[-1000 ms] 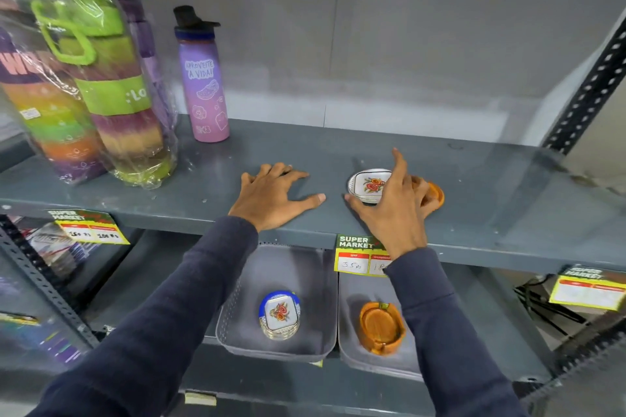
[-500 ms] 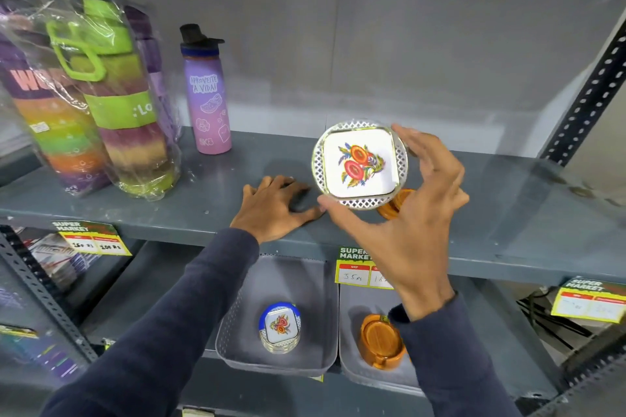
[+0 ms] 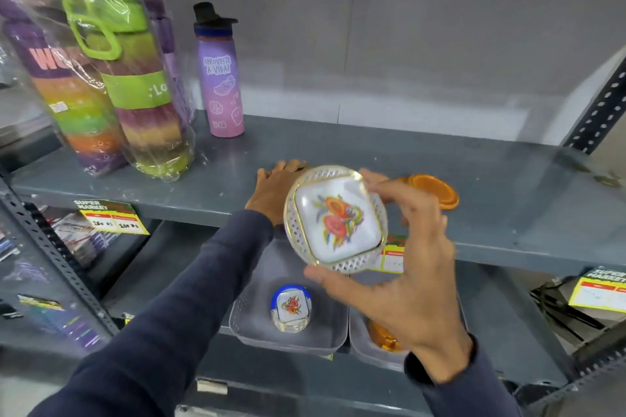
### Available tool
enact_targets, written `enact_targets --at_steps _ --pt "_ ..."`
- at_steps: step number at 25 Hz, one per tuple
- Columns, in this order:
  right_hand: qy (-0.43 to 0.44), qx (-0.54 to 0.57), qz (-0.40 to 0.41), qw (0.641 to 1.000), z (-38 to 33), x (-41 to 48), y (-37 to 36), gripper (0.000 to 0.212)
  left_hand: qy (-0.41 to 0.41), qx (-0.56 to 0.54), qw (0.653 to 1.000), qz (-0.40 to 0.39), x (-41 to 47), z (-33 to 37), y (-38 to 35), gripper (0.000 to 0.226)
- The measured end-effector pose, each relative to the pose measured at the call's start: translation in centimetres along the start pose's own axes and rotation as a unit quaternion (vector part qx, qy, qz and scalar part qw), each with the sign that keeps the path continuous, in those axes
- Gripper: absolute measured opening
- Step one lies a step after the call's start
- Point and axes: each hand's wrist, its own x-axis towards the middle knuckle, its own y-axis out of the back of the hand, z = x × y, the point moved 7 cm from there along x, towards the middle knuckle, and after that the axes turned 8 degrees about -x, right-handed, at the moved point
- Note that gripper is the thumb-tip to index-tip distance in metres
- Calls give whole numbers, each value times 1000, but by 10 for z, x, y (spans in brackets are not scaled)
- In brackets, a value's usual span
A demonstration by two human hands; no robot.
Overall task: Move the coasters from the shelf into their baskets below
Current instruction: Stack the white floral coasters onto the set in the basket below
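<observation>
We find the right hand pinching the floral coaster by its rim, clear of the shelf. Left hand rests flat, spread. Next: lower it into the left basket onto its matching stack.

The left hand, flat on the shelf, is partly hidden behind the floral coaster; its thumb side cannot be seen. The right hand covers most of the orange stack in the right basket, and that basket's far rim. The coaster and fingers also hide the centre price tag, whose print is too blurred to read. At the left edge of the frame the wrapped bottles are cut off. The yellow tag at the right edge is cropped, its figures illegible.
</observation>
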Motion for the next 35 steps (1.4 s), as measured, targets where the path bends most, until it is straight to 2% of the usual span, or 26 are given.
enact_targets --at_steps 1,3,5,7,11,15,21,26,31,35 --pt "-14 13 -40 999 11 -16 -13 81 -26 -3 1000 6 -2 6 -1 57" --pt "-40 50 -118 991 38 -54 -46 76 -23 -33 999 14 -1 9 7 72" --pt "-92 80 -185 975 68 -90 -80 69 -16 -36 999 14 -8 11 5 82" --pt "-161 85 -251 951 104 -124 -116 63 -15 -34 999 12 -9 10 6 80" --pt "-222 -2 -358 907 166 -178 -175 53 -18 -47 999 20 -10 11 9 76" --pt "-255 -56 -456 851 200 -207 -213 67 -22 -53 998 21 -9 11 9 75" --pt "-177 -100 -468 860 208 -211 -244 61 -20 -52 998 21 -7 11 8 74" --pt "-138 -156 -476 854 220 -212 -254 67 -27 -56 998 26 -6 11 9 74" --pt "-126 -192 -499 835 237 -213 -264 76 -27 -59 997 29 -4 10 7 72" --pt "-141 -177 -540 811 249 -213 -277 80 -26 -56 998 30 -2 9 7 73"
